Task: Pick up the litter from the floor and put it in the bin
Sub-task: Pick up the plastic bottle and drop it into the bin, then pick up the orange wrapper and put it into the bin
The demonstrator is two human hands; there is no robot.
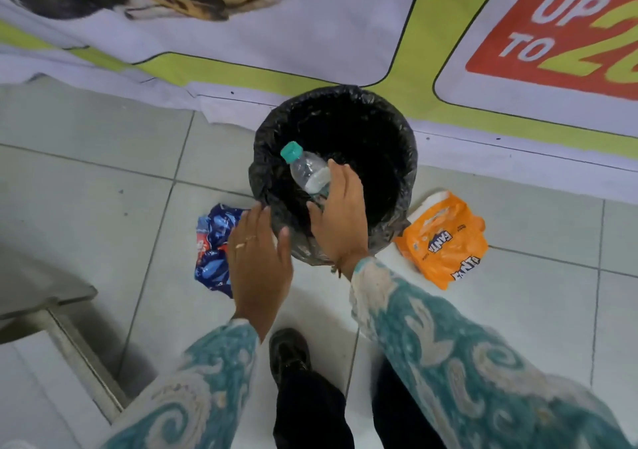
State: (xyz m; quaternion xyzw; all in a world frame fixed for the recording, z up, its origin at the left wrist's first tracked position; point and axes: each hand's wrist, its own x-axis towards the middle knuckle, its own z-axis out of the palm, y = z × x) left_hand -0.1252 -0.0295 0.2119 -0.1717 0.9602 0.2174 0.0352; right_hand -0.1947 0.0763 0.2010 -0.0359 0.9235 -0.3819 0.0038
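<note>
- A black shoe (288, 353) and dark trouser legs are showing at the bottom centre of the frame, standing on pale floor tiles (103, 179).
- Two patterned teal and cream sleeves (448, 352) are reaching up from the lower corners towards the middle.
- The left hand (259, 269) is hovering just left of centre, palm down, fingers spread loosely and gripping nothing; two rings are showing on one finger.
- Partly under that hand, a crumpled blue wrapper (212, 248) is lying on the tiles, just beside the bin's left side.
- The right hand (340, 217) is reaching over the near rim of the bin, its fingers and thumb curling around the lower part of a clear plastic bottle (309, 172).
- The bottle is tilting up and to the left, its green cap (291, 151) pointing towards the bin's left rim, its body sitting over the bin's opening.
- The bin (266, 158), lined with a black bag, is standing at the centre of the frame.
- An orange wrapper (445, 241) is lying on the tiles just right of the bin, over something white.
- A large printed banner (310, 34) is spreading across the floor along the top of the frame, its edge touching the far side of the bin.
</note>
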